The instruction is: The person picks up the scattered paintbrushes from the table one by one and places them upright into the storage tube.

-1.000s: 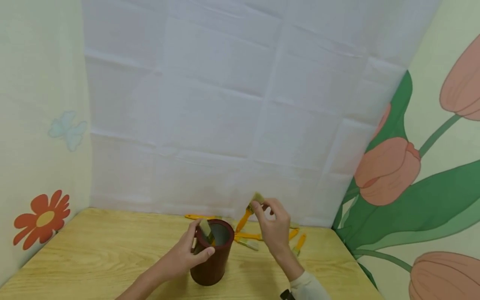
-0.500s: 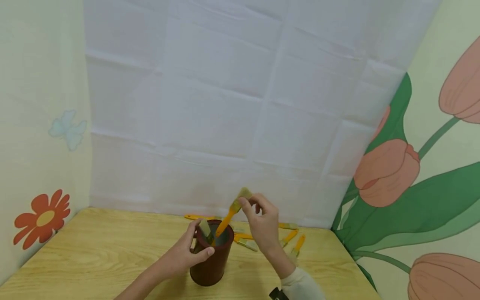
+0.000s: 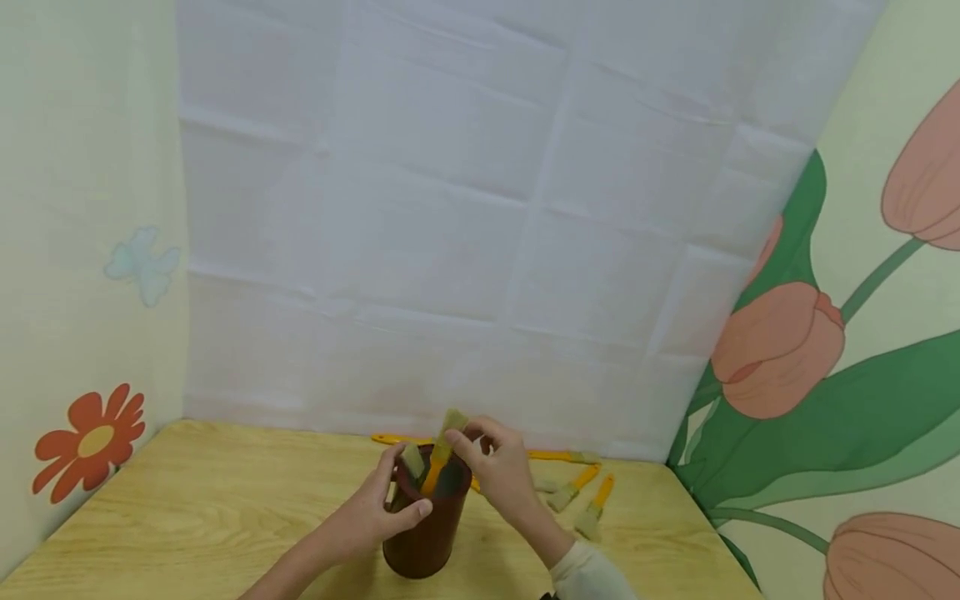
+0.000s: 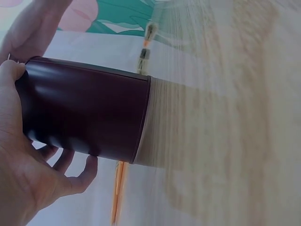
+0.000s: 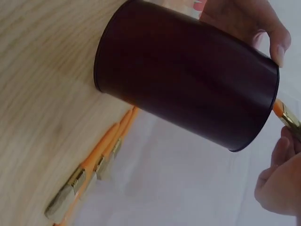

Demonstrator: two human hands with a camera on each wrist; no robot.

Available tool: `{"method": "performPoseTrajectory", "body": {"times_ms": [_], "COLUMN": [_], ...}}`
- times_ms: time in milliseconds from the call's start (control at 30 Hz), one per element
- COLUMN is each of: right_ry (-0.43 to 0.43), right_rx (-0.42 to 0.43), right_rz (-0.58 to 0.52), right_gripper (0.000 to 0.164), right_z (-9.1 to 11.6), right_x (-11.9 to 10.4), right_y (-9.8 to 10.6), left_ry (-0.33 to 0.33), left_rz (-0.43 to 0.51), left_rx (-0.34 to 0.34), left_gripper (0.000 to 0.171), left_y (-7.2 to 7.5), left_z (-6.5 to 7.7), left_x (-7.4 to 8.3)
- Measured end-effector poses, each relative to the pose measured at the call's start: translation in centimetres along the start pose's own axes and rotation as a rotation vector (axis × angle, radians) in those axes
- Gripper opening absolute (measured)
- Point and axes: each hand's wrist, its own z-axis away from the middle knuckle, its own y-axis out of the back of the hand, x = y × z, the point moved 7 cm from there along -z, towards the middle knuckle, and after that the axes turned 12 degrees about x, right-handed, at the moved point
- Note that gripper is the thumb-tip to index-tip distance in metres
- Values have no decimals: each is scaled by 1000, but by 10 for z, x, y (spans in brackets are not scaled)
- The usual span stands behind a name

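A dark red-brown cylindrical cup [image 3: 420, 537] stands upright on the wooden table. My left hand [image 3: 363, 510] grips its side, thumb at the near rim; in the left wrist view the fingers wrap round the dark wall [image 4: 87, 106]. Bristles of one paintbrush [image 3: 412, 460] poke above the rim on the left. My right hand [image 3: 504, 468] pinches a second paintbrush [image 3: 433, 475] near its bristles, handle down inside the cup's mouth. The right wrist view shows this brush's orange handle [image 5: 278, 108] at the rim, below my left thumb. The handle's lower end is hidden in the cup.
More orange-handled paintbrushes lie on the table [image 3: 225, 508]: one [image 3: 576, 487] and another [image 3: 597, 504] to the right, one [image 3: 557, 455] along the back, and one [image 3: 397, 438] behind the cup. A white sheet [image 3: 420, 250] hangs behind, between flower-printed side walls.
My right hand has moved left and brought the paintbrush from beside the cup over its mouth, then lowered the handle inside. My left hand has stayed on the cup.
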Motion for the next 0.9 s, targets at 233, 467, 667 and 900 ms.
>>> {"method": "performPoseTrajectory", "body": {"times_ms": [233, 467, 667, 900], "right_ry": [-83, -45, -28, 10], "right_rx": [-129, -201, -268, -298], "right_rz": [2, -35, -31, 29], "right_gripper": [18, 17, 13, 11], "right_z": [8, 12, 17, 19], "right_x": [4, 3, 3, 4], "right_y": [-16, -25, -30, -35], "left_ry": [-35, -27, -42, -51], "left_rz": [-27, -30, -27, -26], "left_rx": [-21, -21, -21, -7], "left_gripper": [86, 87, 90, 90], "left_y": [-1, -2, -4, -1], "left_z": [1, 1, 4, 3], "left_x": [3, 5, 6, 5]}}
